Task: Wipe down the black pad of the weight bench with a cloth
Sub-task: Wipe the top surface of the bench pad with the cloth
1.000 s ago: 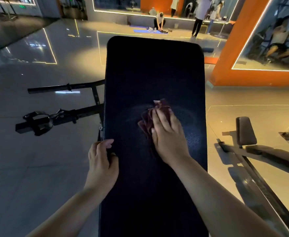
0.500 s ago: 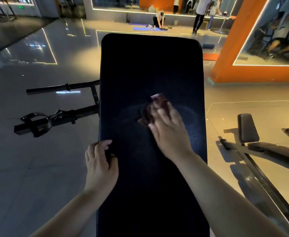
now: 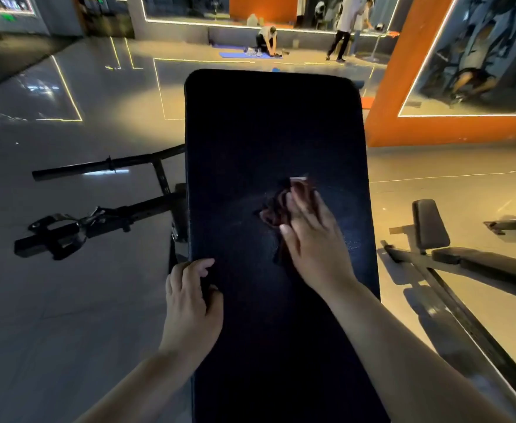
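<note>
black pad (image 3: 250, 132) fills the middle of my view. my left hand (image 3: 189, 303) still grips its left edge, fingers curled round it. mid-pad, the dark red cloth (image 3: 273, 209) lies under my right hand (image 3: 314, 242), pressed by flat fingers; both have slid slightly rightward.

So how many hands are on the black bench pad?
2. The left hand grips the left edge of the pad; the right hand presses the cloth near the middle.
</note>
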{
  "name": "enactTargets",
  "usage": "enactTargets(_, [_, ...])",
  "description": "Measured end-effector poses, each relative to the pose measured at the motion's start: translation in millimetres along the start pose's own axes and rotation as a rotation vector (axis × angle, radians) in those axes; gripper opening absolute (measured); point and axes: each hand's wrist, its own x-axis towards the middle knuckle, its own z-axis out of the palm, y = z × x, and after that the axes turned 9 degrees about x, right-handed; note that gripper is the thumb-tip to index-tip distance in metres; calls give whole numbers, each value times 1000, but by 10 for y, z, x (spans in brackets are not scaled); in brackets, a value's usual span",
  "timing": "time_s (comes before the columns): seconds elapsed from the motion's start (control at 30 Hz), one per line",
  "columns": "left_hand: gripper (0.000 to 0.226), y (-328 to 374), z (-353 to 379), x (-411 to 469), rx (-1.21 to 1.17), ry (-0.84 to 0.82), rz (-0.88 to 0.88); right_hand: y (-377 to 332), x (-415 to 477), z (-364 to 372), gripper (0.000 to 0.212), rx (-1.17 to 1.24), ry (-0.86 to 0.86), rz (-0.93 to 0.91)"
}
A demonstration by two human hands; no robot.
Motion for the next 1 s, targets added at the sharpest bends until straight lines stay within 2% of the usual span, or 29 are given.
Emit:
enactTargets(0.1, [47,-19,-103,56,-53,-45,24,170,-246,23,63,48,163,356])
enactTargets(0.17, [46,-54,-139,92,-77,-60,36,-158,-500,212,63,89,143,441])
enactTargets(0.23, [47,-88,-155,115,-106,-64,40,-619,-615,362,63,133,42,360])
enactTargets(0.3, [48,-115,-161,129,-134,-65,44,-916,-514,432,62,116,-73,155])
enactTargets(0.4, [48,-135,-169,139,-156,-94,59,-882,-50,326,58,79,-119,-71])
enactTargets(0.47, [47,-150,-174,157,-157,-98,71,-662,162,214,59,25,-54,-26])
enactTargets(0.53, [48,-164,-173,173,-176,-95,65,-372,138,138,60,28,61,188])
enactTargets(0.6, [49,-196,-174,166,-192,-71,82,-222,-147,161,60,70,157,396])
enactTargets(0.67, [49,-228,-175,150,-208,-66,97,-423,-542,328,56,105,194,462])
enactTargets(0.7, [49,-235,-174,146,-216,-74,93,-598,-719,451,56,95,161,423])
enactTargets(0.77, [49,-241,-158,143,-217,-67,80,-905,-871,610,61,44,8,206])
enactTargets(0.83, [49,-221,-153,145,-203,-45,70,-990,-673,587,65,61,-146,23])
enactTargets(0.93, [50,-152,-174,145,-202,-61,55,-794,-156,338,59,33,-97,-52])
enactTargets(1.0, [50,-112,-189,144,-182,-73,44,-482,50,166,58,0,-36,52])
